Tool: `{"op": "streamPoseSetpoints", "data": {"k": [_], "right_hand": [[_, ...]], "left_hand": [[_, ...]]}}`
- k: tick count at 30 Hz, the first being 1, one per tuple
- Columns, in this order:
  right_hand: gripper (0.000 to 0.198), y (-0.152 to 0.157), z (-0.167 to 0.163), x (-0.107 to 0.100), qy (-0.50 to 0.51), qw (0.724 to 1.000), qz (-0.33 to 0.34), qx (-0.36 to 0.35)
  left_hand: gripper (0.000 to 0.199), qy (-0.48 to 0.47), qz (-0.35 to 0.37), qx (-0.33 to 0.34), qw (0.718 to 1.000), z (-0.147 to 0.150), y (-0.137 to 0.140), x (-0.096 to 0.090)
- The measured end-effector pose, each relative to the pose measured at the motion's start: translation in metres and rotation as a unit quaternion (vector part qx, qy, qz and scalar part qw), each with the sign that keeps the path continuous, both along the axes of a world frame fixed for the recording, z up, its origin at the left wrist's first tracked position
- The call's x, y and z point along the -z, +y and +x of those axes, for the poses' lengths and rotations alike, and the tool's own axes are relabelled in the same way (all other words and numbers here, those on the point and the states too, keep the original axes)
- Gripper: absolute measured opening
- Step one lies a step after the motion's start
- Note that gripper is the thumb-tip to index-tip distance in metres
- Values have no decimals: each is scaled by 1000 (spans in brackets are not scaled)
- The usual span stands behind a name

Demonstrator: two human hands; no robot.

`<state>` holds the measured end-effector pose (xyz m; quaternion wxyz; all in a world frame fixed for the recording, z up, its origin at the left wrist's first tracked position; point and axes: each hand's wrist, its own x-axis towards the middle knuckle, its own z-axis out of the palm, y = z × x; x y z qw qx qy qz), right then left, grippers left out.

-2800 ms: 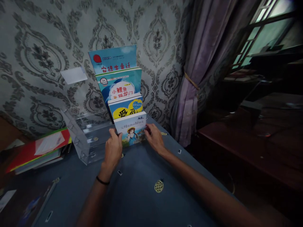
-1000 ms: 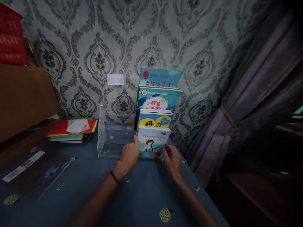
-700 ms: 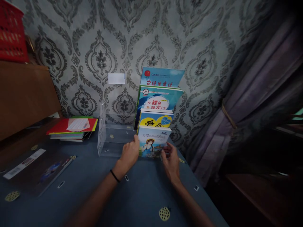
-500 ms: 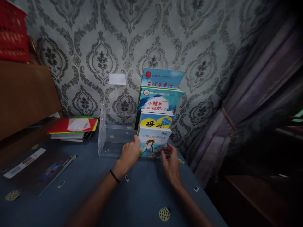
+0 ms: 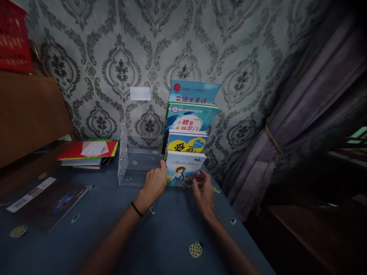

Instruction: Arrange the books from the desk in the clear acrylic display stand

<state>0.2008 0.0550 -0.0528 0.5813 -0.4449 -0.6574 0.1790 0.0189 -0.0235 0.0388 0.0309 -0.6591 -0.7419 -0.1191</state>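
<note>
Front picture book (image 5: 183,168), girl in a hat on its cover, stands in the lowest tier of a clear acrylic rack (image 5: 134,162).
Behind it, covers read "小鲤鱼跳龙门" (image 5: 187,116) and "安徒生童话" (image 5: 192,91). Left hand (image 5: 153,183) presses its left edge, fingers curled; right hand (image 5: 203,193) pinches its lower right corner.

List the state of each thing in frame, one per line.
front book: upright in the front tier, touched by both hands
left hand: on the front book's left edge
right hand: fingers at the book's lower right corner
three books behind: upright, stepped higher
clear acrylic rack: left half bare
book stack: lying flat
curtain: tied back
</note>
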Motion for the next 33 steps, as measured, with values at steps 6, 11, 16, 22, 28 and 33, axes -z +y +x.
{"op": "streamPoseSetpoints", "data": {"k": [6, 11, 16, 22, 28, 33], "right_hand": [[50, -2, -1, -1, 4, 1000, -7, -4], [52, -3, -2, -1, 1, 1000, -5, 0], [53, -7, -3, -4, 0, 1000, -4, -10], [58, -13, -3, -10, 13, 1000, 1, -7], [61, -18, -5, -14, 10, 1000, -8, -9], [60, -24, -5, -15, 9, 1000, -4, -2]], "left_hand": [[31, 4, 10, -3, 1000, -3, 2, 6], [29, 3, 8, -1, 1000, -4, 3, 5], [30, 3, -5, 4, 1000, -1, -2, -4], [31, 4, -16, 0, 1000, 3, -6, -4], [31, 2, -2, 1, 1000, 3, -12, 2], [30, -4, -19, 9, 1000, 3, -21, -3]]}}
